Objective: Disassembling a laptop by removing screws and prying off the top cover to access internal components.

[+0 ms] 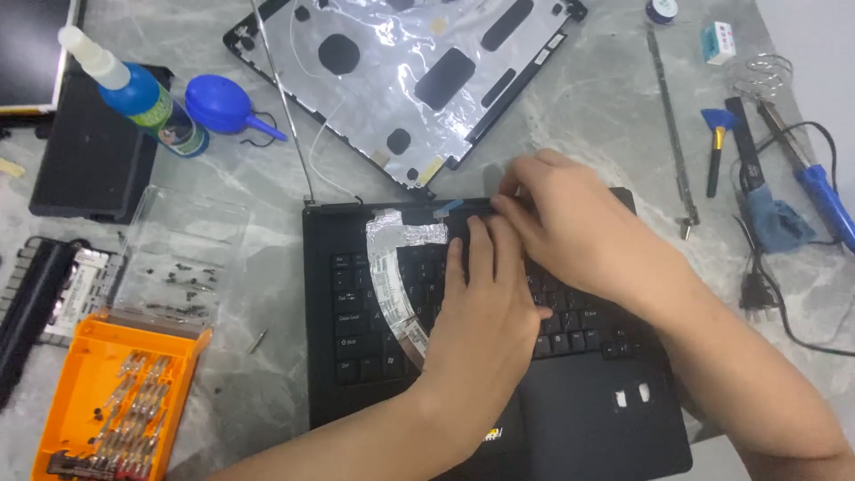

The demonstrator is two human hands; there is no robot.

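Small white box [718, 41] with red and teal print, top right on the table. Blue bottle [142, 96] top left, green label around it. Two small white stickers [631, 395] on the black laptop [588, 428] palm rest. Dark screen panel [31, 49] at far top-left corner.

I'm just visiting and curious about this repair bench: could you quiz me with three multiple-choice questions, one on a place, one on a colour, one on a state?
1. Where does the left hand rest?
A on the laptop keyboard
B on the orange bit case
C on the soldering iron

2. What colour is the dust blower?
A red
B blue
C white

3. The clear lid of the orange bit case is:
A open
B shut
C missing

Answers: 1 A, fingers lie across the keys; 2 B, its bulb is blue; 3 A, lid folded back.
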